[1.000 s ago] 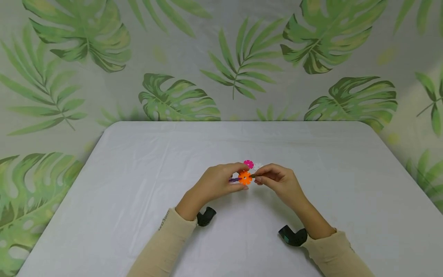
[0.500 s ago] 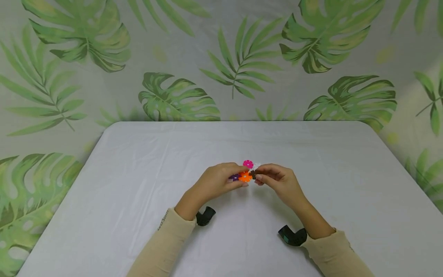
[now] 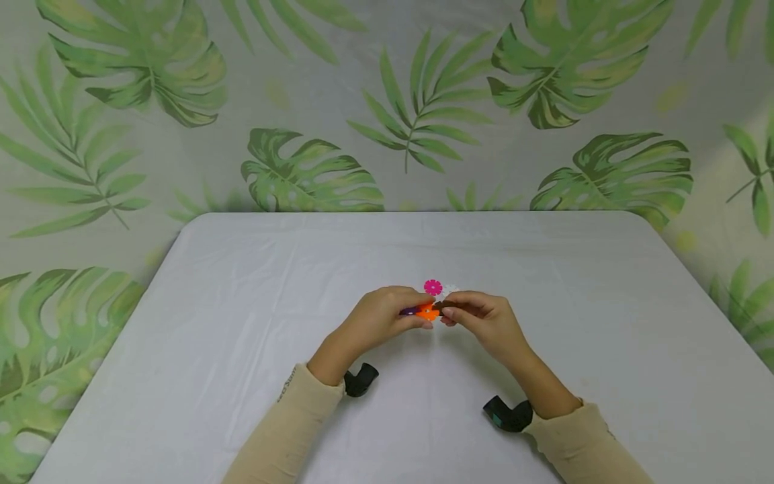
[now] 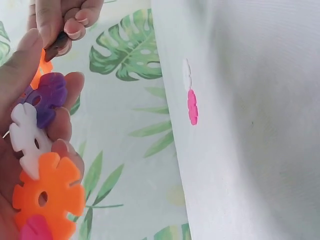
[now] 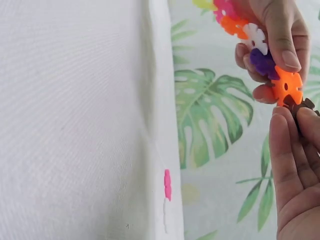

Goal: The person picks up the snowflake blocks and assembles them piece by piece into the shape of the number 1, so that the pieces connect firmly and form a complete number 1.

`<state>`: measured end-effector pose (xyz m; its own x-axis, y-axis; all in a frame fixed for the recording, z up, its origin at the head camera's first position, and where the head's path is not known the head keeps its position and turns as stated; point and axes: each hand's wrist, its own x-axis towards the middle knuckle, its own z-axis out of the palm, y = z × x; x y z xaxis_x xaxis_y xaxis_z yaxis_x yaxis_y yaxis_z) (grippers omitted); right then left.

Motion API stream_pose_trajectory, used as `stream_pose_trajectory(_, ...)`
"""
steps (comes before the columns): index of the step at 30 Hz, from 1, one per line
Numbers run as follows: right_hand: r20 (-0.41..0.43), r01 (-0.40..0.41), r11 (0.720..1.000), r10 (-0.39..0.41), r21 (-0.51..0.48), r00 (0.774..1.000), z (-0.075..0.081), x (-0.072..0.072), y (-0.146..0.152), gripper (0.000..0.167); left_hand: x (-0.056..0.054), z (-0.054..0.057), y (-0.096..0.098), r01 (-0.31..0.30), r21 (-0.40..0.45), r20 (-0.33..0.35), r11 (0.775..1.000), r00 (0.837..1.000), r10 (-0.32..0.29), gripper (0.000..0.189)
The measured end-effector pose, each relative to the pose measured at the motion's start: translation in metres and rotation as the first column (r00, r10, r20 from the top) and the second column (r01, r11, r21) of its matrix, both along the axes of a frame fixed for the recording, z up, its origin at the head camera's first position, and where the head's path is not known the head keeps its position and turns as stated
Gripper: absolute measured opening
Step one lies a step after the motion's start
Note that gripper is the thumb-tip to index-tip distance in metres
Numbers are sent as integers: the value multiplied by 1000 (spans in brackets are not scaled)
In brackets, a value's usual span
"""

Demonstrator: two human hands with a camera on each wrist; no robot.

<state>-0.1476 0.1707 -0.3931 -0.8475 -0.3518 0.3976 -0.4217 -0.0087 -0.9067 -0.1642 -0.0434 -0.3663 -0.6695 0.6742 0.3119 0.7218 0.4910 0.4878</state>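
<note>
My left hand (image 3: 383, 314) grips a chain of notched snowflake discs, thumb and fingers near its end. In the right wrist view the chain runs through a yellow disc (image 5: 205, 4), a pink disc (image 5: 225, 10), an orange disc (image 5: 233, 26), a white disc (image 5: 256, 39) and a purple disc (image 5: 262, 63) to a second orange disc (image 5: 294, 90). My right hand (image 3: 488, 321) pinches a brown disc (image 5: 303, 105) against that end disc's edge. Whether their slots are fully engaged cannot be made out. Fingers partly cover both discs.
Just beyond the hands, a loose pink disc (image 3: 433, 288) lies on the white-covered table (image 3: 272, 269), beside a white disc (image 3: 451, 290) partly hidden by the right hand. A leaf-print cloth (image 3: 314, 168) hangs behind the table.
The chain has turned in my left hand, so the end orange disc and the purple disc are more tilted. My right hand has shifted slightly left, with the brown disc at the orange edge.
</note>
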Motion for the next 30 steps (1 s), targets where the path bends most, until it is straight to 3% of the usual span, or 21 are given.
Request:
stream_pose_trajectory(14, 11, 12, 1000, -12, 15, 1000, 8, -1, 1, 17, 0, 5, 0, -12, 47, 56, 999, 998, 10, 44)
stream_pose_trajectory(21, 59, -34, 997, 38, -65, 998, 6, -2, 1, 18, 0, 4, 0, 13, 93, 22, 996, 1000, -15, 43)
stream_pose_trajectory(30, 133, -11, 992, 28, -127, 991, 7, 1, -1, 23, 1, 4, 0, 12, 84, 17, 996, 1000, -14, 37)
